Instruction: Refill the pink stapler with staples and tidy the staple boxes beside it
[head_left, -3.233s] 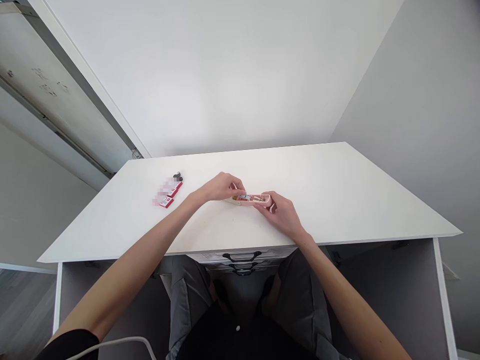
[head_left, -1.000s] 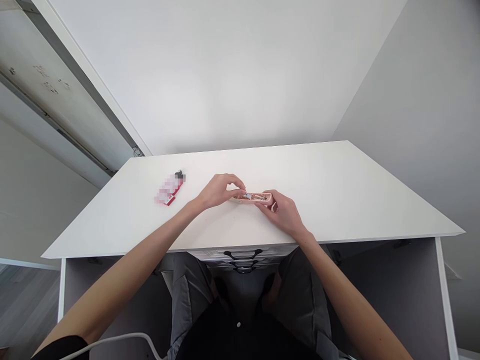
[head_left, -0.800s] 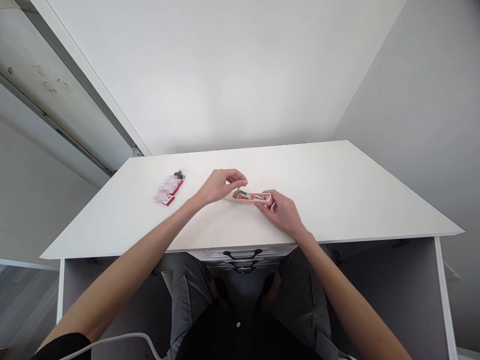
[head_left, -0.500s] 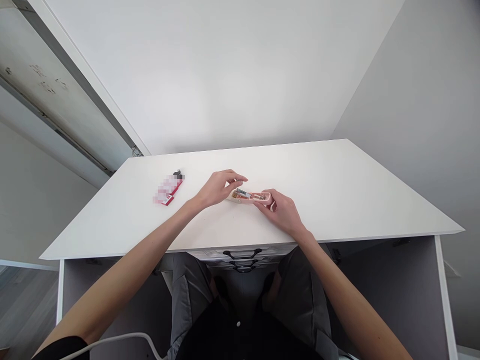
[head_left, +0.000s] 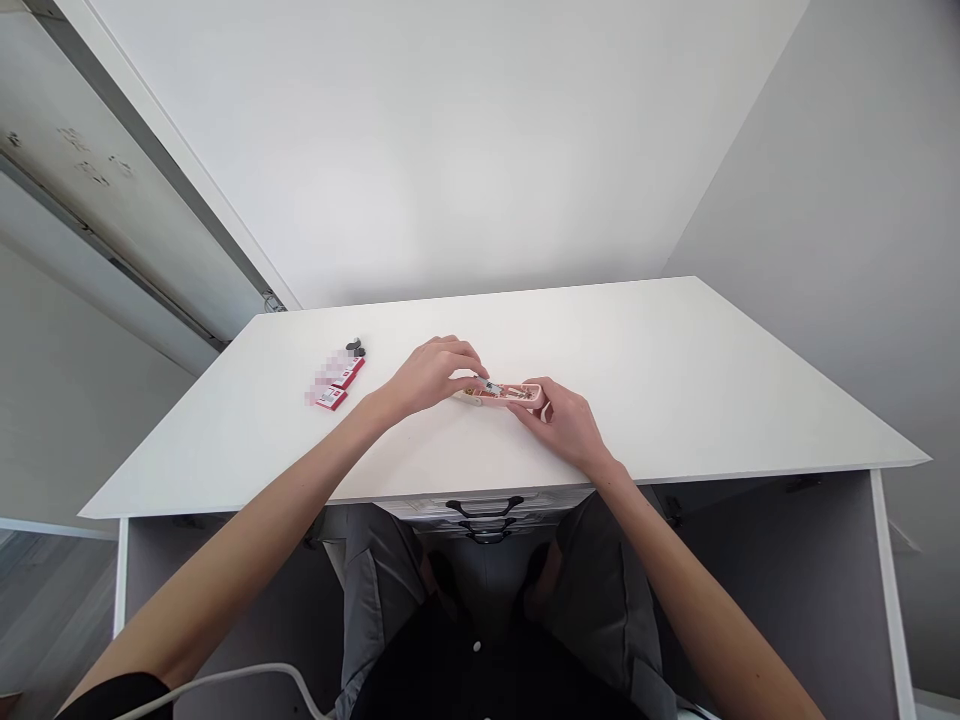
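Note:
A long, narrow pink casing point(head_left: 535, 397) lies on the white tabletop, its open top showing small metallic and brownish parts inside. My right hand point(head_left: 566, 425) grips its right end, thumb along the near side and fingers around the far side. My left hand point(head_left: 439, 375) is over the casing's left end, thumb and fingers pinched on a small silver-grey piece point(head_left: 491, 387). That piece slants down into the casing; its exact kind is too small to make out. The fingers cover part of the casing's left end.
Red-and-white packets point(head_left: 331, 398), partly blurred out, lie on the left of the tabletop point(head_left: 675, 370) with small black items point(head_left: 355, 347) beside them. A wall stands behind. Drawers with black handles point(head_left: 484, 508) are below the front edge. A white cable point(head_left: 247, 669) crosses near my left arm.
My left hand has come down and its fingers have closed on the silver-grey piece, which lay in the casing before. The right hand keeps its grip in the same place.

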